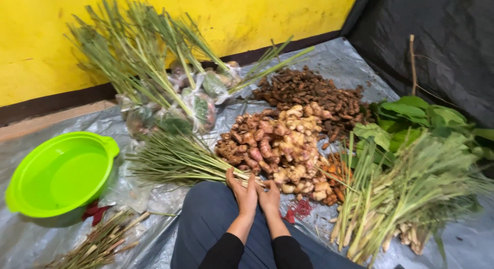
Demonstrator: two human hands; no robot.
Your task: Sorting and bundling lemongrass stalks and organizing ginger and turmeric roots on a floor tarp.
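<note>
Closest to you, your left hand (246, 193) and right hand (269, 197) sit side by side above your knee, both curled around the thick root ends of a lemongrass bundle (180, 161) that lies flat on the grey plastic sheet (31, 243) and fans out to your left, its leafy tips reaching toward the lime-green basin (62, 174). Your fingers are wrapped about the stalks, though you cannot see how tightly they press. Judge this bundle as light but long: the stalks look stiff and woody at the base and turn thin and floppy toward the tips, so the pale butt end, where you have it now, is likely the firmest place to hold. The dry leaf edges may be rough on bare skin, and loose stalks could slip out unless the grip closes around the whole bunch. Just beside your right hand lies a pile of ginger roots (280, 145), knobbly and probably firm, touching the bundle's cut ends. To your right a second heap of lemongrass (406, 197) rests with its roots toward you, and trimmed scraps (98, 243) lie at your lower left. Farther off sit a mound of dark brown rhizomes (309, 91), broad green leaves (411, 117), and tall lemongrass in plastic bags (170, 89) leaning toward the yellow wall (46, 22).
</note>
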